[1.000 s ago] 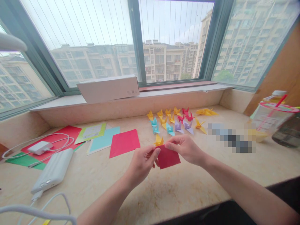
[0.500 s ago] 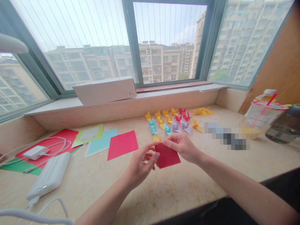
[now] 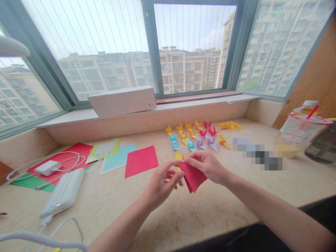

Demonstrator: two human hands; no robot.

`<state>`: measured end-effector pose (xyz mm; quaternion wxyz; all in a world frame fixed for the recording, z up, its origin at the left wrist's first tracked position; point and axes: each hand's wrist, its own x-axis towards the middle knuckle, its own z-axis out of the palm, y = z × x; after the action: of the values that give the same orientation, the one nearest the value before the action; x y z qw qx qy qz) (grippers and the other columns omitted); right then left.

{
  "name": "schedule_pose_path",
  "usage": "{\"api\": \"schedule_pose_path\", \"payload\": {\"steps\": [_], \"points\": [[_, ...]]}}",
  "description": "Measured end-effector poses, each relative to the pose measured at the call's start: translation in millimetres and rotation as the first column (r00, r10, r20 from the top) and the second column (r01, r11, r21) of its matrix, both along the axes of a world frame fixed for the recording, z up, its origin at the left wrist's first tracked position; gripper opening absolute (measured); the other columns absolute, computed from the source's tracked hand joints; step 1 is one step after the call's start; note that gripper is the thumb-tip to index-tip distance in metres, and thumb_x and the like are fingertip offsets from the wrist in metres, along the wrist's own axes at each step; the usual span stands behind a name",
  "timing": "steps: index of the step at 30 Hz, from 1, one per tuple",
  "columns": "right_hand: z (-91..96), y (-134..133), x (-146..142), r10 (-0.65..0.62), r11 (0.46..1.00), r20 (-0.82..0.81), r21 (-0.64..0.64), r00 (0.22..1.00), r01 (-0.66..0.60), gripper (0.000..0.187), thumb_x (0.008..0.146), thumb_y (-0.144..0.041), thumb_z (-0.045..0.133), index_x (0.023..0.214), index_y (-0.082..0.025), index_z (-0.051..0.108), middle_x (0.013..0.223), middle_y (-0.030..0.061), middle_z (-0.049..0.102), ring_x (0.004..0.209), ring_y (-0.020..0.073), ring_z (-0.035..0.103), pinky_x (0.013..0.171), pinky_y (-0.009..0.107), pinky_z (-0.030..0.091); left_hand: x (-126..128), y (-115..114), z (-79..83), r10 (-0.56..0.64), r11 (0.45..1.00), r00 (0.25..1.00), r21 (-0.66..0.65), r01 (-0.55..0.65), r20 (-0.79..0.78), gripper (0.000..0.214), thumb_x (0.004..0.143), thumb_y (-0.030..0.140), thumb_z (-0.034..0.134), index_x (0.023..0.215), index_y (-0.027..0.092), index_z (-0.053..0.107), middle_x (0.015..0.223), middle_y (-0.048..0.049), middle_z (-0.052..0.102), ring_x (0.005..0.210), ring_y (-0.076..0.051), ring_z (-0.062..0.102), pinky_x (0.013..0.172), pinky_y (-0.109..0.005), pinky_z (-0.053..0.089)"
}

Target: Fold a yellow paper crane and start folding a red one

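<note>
Pale counter (image 3: pixel 223 210), folded red paper (image 3: pixel 195 176) below right grip (image 3: pixel 208 166) — top corner pinched, left grip (image 3: pixel 163 182) parted alongside

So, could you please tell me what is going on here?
A person is handling a folded piece of red paper over the counter. The right hand pinches it near the top, and its layers stand apart at the bottom. The left hand is at its left edge, thumb and forefinger apart; whether it touches is hard to tell. Beyond the hands stand small folded paper cranes in several colours, and a flat red sheet lies to the left.
</note>
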<state>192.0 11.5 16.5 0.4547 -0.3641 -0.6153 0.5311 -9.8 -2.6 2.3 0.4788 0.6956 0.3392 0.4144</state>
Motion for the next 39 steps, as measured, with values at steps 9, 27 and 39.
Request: {"api": "schedule_pose_path", "payload": {"steps": [9, 27, 39], "points": [[-4.6, -1, -2, -0.027, 0.995, 0.118, 0.094, 0.993, 0.016, 0.035, 0.089, -0.046, 0.061, 0.11, -0.019, 0.067, 0.091, 0.0077, 0.074, 0.079, 0.0206, 0.07, 0.069, 0.033, 0.056, 1, -3, 6.8, -0.009, 0.999, 1.0, 0.042, 0.008, 0.026, 0.031, 0.088, 0.041, 0.063, 0.105, 0.016, 0.069, 0.097, -0.0102, 0.067, 0.06, -0.012, 0.065, 0.049, -0.021, 0.048], [6.5, -4, 8, 0.011, 0.894, 0.207, 0.435, 0.978, -0.102, 0.025, 0.094, -0.034, 0.057, 0.109, -0.02, 0.072, 0.105, 0.0072, 0.075, 0.097, 0.0203, 0.068, 0.088, 0.035, 0.052, -1, 8, 12.3, 0.125, 0.984, 0.992, -0.13, -0.12, 0.033, 0.039, 0.09, 0.05, 0.056, 0.086, 0.012, 0.062, 0.057, -0.0025, 0.062, 0.051, -0.015, 0.062, 0.045, -0.021, 0.046], [3.9, -2, 10, 0.026, 0.937, 0.091, 0.346, 0.996, -0.056, 0.026, 0.093, -0.035, 0.057, 0.094, -0.018, 0.076, 0.097, 0.0092, 0.073, 0.09, 0.0211, 0.066, 0.079, 0.034, 0.053, -1, 8, 14.5, 0.091, 0.981, 0.992, -0.181, -0.075, 0.083, 0.038, 0.087, 0.047, 0.061, 0.095, 0.01, 0.066, 0.057, -0.0035, 0.064, 0.05, -0.014, 0.061, 0.046, -0.022, 0.049]]}}
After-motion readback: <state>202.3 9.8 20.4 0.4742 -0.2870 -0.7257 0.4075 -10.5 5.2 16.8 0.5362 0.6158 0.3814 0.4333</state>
